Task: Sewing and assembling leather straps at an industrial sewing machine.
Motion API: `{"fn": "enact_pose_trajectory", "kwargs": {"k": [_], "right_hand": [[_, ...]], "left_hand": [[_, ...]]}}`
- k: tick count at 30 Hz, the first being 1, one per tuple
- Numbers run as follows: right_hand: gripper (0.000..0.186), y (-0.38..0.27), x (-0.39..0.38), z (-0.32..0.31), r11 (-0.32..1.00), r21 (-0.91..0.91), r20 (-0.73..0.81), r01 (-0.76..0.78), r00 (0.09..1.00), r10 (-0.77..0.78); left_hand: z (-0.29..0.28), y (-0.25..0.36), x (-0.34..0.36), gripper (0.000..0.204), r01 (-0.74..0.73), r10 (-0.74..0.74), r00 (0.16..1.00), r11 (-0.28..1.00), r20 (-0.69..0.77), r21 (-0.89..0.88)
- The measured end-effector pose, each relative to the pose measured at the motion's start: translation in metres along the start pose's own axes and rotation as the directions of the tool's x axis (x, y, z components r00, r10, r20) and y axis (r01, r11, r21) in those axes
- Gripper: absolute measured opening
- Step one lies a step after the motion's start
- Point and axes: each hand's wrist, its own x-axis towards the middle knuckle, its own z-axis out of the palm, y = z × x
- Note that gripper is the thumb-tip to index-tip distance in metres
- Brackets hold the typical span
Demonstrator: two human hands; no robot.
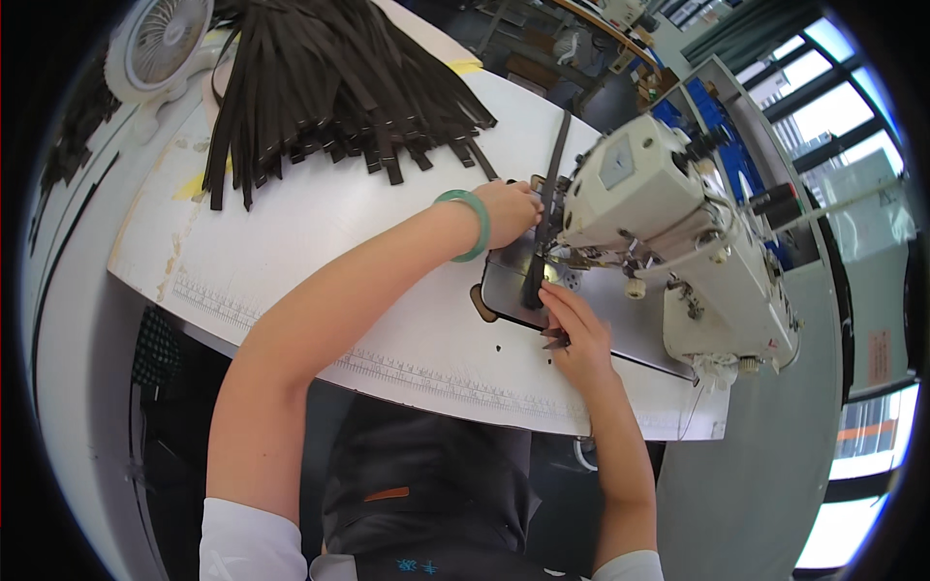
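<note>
A long black webbing strap (558, 160) runs across the metal plate beneath the presser foot of a white sewing machine (635, 184). On the strap's far side, my left hand (509, 213) is closed with its fingers curled against it. A green bangle (466, 226) circles that wrist. My right hand (581, 339) pinches the strap's near end just in front of the needle area. Against this palm sits a small dark tool, apparently thread snips (556, 340), its handle hidden by the fingers. Another strap end (481, 160) reaches from the pile towards my left hand.
A large pile of black straps (329, 87) covers the table's far left. Beside it stands a white fan (163, 44). Printed rulers line the near edge of the white table (387, 300). Dark scraps lie near my right hand. Blue bins (722, 126) fill a shelf behind the machine.
</note>
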Motion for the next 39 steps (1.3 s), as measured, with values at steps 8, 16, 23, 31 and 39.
{"fn": "enact_pose_trajectory", "kwargs": {"k": [8,16,23,31,39], "right_hand": [[0.050,0.011,-0.005,-0.002,0.994,0.065,0.078,-0.087,0.994,0.082],[0.042,0.010,-0.012,-0.002,0.994,0.043,-0.025,0.097,0.995,-0.096],[0.029,0.011,-0.011,-0.003,0.991,-0.014,-0.003,0.136,0.991,-0.136],[0.017,0.013,0.002,-0.010,0.964,-0.194,0.079,0.183,0.982,-0.171],[0.023,0.011,-0.001,-0.007,0.957,-0.279,0.039,0.077,0.997,-0.068]], "left_hand": [[-0.013,0.061,-0.053,0.027,-0.243,0.193,0.955,0.944,-0.223,-0.222],[-0.012,0.066,-0.059,0.026,-0.347,0.329,0.931,0.932,-0.161,-0.100],[-0.016,0.070,-0.056,0.022,-0.349,0.340,0.919,0.937,-0.199,-0.013],[-0.012,0.060,-0.051,0.025,-0.272,0.277,0.940,0.961,-0.197,0.049],[-0.004,0.054,-0.038,0.025,-0.194,0.211,0.962,0.975,-0.172,0.113]]}}
